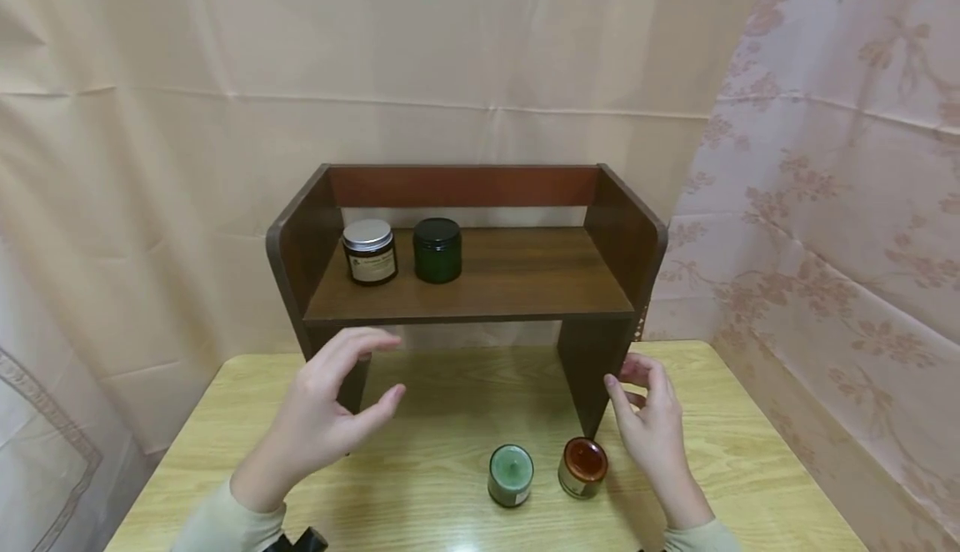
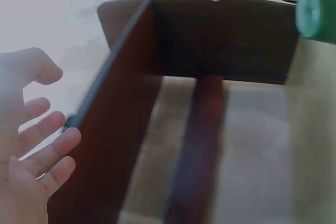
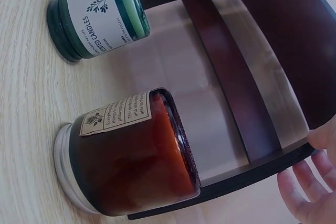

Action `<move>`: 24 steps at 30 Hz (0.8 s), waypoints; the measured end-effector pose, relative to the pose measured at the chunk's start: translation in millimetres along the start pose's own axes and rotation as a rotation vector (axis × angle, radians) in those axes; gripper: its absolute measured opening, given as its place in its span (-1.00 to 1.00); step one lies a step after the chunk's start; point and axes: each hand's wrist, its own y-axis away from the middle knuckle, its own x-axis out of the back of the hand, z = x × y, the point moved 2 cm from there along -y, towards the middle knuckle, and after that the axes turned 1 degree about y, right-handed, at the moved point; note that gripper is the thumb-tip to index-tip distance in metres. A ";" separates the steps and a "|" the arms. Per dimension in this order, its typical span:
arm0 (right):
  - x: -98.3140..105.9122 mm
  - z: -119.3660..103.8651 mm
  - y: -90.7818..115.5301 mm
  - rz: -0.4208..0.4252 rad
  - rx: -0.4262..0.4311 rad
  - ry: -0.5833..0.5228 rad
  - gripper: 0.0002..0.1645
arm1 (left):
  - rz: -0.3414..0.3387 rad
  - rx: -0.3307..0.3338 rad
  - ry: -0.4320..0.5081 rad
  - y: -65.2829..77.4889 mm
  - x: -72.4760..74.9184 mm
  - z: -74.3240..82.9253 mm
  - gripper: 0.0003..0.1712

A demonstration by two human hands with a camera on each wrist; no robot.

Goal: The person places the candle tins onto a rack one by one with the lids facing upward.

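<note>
A dark brown wooden shelf [image 1: 480,317] stands on the table. My right hand [image 1: 651,419] grips the front edge of its right side panel, the thumb [image 3: 321,136] on one side and the fingers on the other. My left hand [image 1: 322,419] is raised before the left side panel, thumb and fingers spread apart, holding nothing. On the shelf board sit a dark jar candle with a silver lid [image 1: 370,253] and a green jar candle with a black lid [image 1: 437,252]. A green glass candle [image 1: 511,475] and an amber glass candle [image 1: 582,467], both uncovered, stand on the table near my right hand.
The light wooden table [image 1: 247,402] extends to both sides of the shelf. A beige cloth [image 1: 480,52] hangs behind it, and a flower-patterned curtain [image 1: 847,202] hangs at the right. The shelf's underside is open between its two side panels.
</note>
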 end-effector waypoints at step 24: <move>0.5 -2.1 0.3 -0.006 -0.006 0.020 -0.55 | 0.550 0.519 -0.092 110.7 -4.5 -73.2 -0.22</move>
